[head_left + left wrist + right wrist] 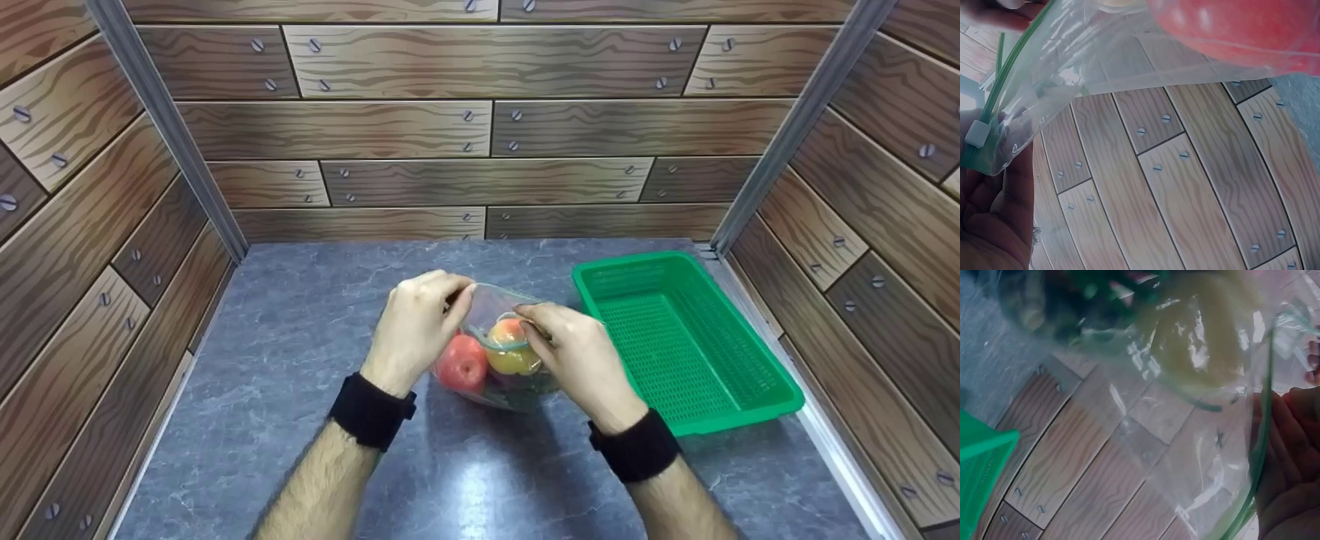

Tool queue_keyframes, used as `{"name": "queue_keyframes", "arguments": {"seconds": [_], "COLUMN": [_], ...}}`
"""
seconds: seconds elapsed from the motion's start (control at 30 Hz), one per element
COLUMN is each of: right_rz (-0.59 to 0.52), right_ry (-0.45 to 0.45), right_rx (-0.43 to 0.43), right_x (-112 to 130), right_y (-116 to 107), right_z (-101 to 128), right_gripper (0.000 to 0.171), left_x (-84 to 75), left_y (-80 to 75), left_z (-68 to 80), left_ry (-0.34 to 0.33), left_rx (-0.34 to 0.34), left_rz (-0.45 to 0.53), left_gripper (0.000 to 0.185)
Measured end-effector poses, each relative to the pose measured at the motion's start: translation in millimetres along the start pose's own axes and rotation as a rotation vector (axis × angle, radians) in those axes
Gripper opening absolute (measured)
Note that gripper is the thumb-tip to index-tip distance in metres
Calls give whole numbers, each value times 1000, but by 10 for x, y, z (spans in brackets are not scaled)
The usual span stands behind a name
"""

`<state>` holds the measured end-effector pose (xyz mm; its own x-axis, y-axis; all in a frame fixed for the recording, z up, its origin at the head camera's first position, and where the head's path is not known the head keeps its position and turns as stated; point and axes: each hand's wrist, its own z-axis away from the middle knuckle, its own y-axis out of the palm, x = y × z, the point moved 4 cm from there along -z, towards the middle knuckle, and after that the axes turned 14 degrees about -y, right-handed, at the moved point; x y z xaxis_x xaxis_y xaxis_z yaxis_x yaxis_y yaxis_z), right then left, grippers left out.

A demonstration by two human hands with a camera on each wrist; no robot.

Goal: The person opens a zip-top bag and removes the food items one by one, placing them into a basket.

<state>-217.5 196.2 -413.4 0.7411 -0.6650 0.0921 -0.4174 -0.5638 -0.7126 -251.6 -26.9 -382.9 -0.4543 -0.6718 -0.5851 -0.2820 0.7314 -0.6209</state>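
Observation:
A clear zip bag [491, 301] with a green zip edge sits between both hands, its mouth parted. My left hand [420, 319] pinches one end of the mouth, beside a white slider [978, 134]. My right hand [577, 349] grips the other end of the zip edge. Inside the bag are a red apple [463, 365] and a round yellow and orange-red fruit [512, 361]. Something dark green [1100, 309] lies in the bag too, blurred by the film. In the right wrist view, the yellow fruit [1190, 343] presses close to the plastic.
A green plastic basket [752, 341] with a perforated floor stands right of the bag, close to my right hand. The grey marbled tabletop [262, 420] is enclosed by wood-patterned walls [487, 127] at the back and both sides.

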Motion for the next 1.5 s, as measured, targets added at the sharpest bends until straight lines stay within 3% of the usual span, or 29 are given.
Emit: {"name": "queue_keyframes", "arguments": {"seconds": [0.13,0.4,0.6,0.8,1.07,1.2,1.5], "right_rz": [1,-28,-49,-119,-114,-71,62], "right_ry": [75,140,142,165,120,98,9], "right_rx": [34,146,195,305,421,413,263], "right_x": [-63,-84,-83,-64,11,5,-245], "right_y": [49,98,73,106,243,296,603], "right_z": [22,101,126,148,211,229,254], "right_gripper": [22,33,41,63,79,86,83], "left_x": [13,54,58,58,68,91,249], "left_y": [20,70,91,105,134,130,228], "left_z": [19,40,51,62,78,78,48], "left_ry": [-4,-6,-1,20,39,23,-36], "left_rx": [10,23,25,26,37,38,71], "left_rz": [-5,-15,-16,-19,-14,-7,9], "left_gripper": [15,15,15,14,14,13,14]}}
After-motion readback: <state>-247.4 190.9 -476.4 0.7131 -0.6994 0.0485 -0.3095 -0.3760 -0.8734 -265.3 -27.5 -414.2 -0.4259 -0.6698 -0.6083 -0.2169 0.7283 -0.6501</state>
